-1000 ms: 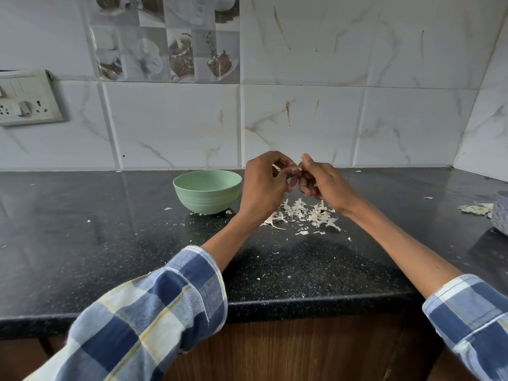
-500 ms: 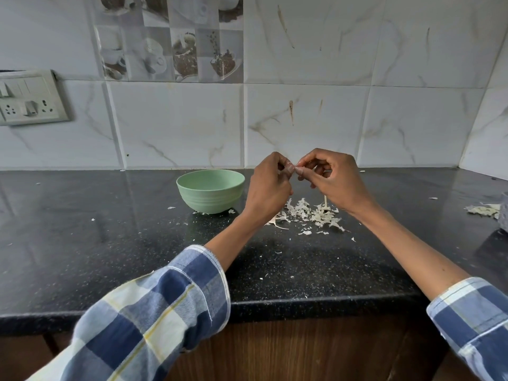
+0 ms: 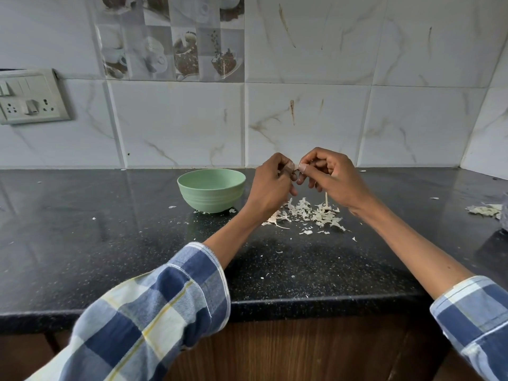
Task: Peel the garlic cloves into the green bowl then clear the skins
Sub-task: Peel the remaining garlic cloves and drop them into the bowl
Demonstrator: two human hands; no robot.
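Speckled black counter (image 3: 110,243), ribbed green bowl (image 3: 211,190), papery skins (image 3: 308,213), both hands' fingers (image 3: 302,168) pinching a garlic clove (image 3: 296,168).

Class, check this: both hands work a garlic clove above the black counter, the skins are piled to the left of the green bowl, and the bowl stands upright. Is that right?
One error: the head view shows the pile of skins to the right of the green bowl, under the left hand and right hand. The rest stands.
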